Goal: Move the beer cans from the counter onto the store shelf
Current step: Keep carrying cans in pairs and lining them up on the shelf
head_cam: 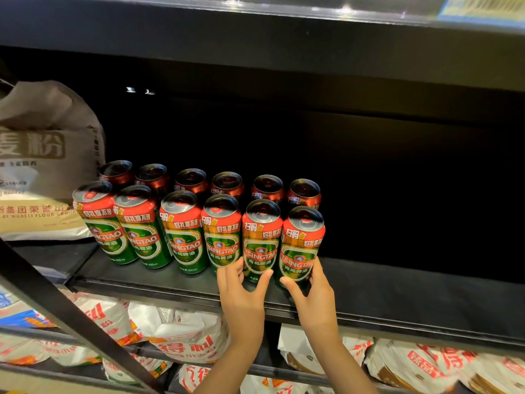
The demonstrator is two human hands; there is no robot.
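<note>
Reaching onto a dark store shelf [397, 291], a person steadies the two rightmost beer cans of a near row, both standing upright close to the shelf's front edge. Left hand [241, 291] grips the fifth can [261, 240] low on its body, fingers curled round its left side and thumb against its right. Right hand [315, 291] holds the sixth can [302, 245] the same way, thumb on the left of the can's base and fingers wrapped round its right. Twelve red-and-green cans stand on the shelf in two rows of six, the far row [210, 183] half in shadow directly behind the near one. A large beige flour sack [42, 155] sits at the left end of the shelf, just beside the leftmost cans. White bags with red lettering [181, 336] fill the lower shelf beneath, and a dark metal bar [56, 305] slants across the near left corner
</note>
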